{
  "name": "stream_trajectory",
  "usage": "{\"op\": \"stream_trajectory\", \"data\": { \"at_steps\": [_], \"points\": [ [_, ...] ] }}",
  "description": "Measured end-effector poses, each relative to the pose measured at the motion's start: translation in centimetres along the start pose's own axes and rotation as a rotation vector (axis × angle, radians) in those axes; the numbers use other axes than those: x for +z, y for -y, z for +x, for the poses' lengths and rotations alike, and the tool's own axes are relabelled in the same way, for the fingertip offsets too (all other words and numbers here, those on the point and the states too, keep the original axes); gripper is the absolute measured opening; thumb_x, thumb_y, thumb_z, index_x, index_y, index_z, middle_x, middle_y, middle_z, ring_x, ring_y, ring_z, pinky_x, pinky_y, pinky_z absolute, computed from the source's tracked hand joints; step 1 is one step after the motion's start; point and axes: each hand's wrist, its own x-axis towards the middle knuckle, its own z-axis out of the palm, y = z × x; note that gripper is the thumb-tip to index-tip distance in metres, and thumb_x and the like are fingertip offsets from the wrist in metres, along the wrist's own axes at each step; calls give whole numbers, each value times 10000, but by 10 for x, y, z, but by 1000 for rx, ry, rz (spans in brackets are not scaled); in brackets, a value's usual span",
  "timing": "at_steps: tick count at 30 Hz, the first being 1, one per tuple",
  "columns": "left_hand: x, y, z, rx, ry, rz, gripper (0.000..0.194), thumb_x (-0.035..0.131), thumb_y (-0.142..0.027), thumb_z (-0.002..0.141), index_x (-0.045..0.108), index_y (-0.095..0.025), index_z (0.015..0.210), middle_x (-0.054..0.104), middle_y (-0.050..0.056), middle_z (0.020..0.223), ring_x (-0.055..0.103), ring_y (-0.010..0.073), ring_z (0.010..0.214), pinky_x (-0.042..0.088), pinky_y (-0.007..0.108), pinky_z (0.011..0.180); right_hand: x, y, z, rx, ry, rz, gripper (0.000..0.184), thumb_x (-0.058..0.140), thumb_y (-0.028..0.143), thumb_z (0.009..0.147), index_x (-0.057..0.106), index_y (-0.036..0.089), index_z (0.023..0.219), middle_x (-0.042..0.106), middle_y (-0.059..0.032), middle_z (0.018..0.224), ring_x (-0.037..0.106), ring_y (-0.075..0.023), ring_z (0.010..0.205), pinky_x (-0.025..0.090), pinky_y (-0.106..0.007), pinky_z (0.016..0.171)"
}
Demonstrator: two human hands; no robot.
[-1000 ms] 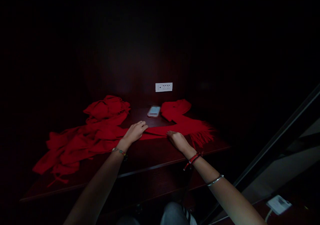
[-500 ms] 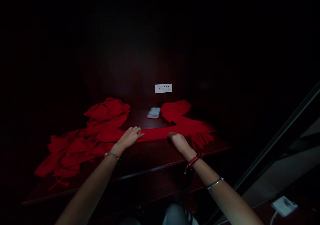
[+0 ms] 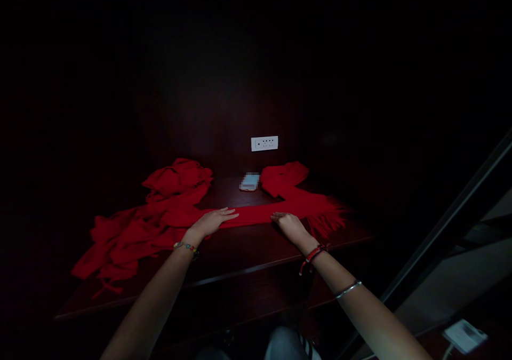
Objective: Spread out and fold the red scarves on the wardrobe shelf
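A long red fringed scarf [image 3: 256, 215] lies across the dark wooden desk, folded into a narrow band between my hands. My left hand [image 3: 212, 222] rests flat on the band with its fingers stretched out to the right. At the band's near edge, my right hand [image 3: 288, 225] has its fingers curled in on the fabric; the fingertips are partly hidden. The scarf's fringe [image 3: 328, 218] spreads out to the right of that hand. Leftward, the red cloth runs into a crumpled heap [image 3: 132, 237], with more bunched cloth [image 3: 178, 178] behind it.
A phone [image 3: 249, 182], its screen blurred out, lies on the desk [image 3: 240, 253] behind the band. Above it, a white socket plate [image 3: 264, 143] is set in the dark back wall. A pale flat object [image 3: 465, 335] with a cable sits low at the right.
My left hand's fingers have gone from curled to stretched flat on the scarf. My right hand stays at the band's edge. The whole view has shifted slightly.
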Motion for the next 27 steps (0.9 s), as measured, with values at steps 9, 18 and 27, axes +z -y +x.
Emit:
{"op": "stream_trajectory", "data": {
  "at_steps": [9, 18, 27],
  "points": [
    [-6, -13, -6, -165, 109, -210, 438, 347, -252, 834, 349, -315, 1268, 208, -33, 1393, 152, 213, 1281, 138, 451, 1024, 3, -2, -5, 77, -64, 162, 361, 347, 94, 814, 544, 103, 1117, 516, -131, 1188, 444, -172, 1125, 315, -287, 962],
    [2, -49, 15, -482, 106, -128, 493, 171, -458, 859, 178, -325, 1334, 108, -8, 1420, 71, 295, 1284, 125, 581, 962, 1, 48, 27, 5, 235, 258, 514, 203, 425, 870, 207, 228, 1345, 153, -45, 1415, 91, -242, 1287, 104, -501, 1006],
    [2, -51, 13, -589, 146, -110, 527, 195, -456, 834, 152, -322, 1341, 46, -22, 1424, -1, 316, 1280, 61, 587, 970, -6, 41, 30, 106, 312, 216, 584, 164, 458, 859, 147, 158, 1359, 87, -73, 1424, 36, -229, 1293, 55, -455, 1021]
  ]
}}
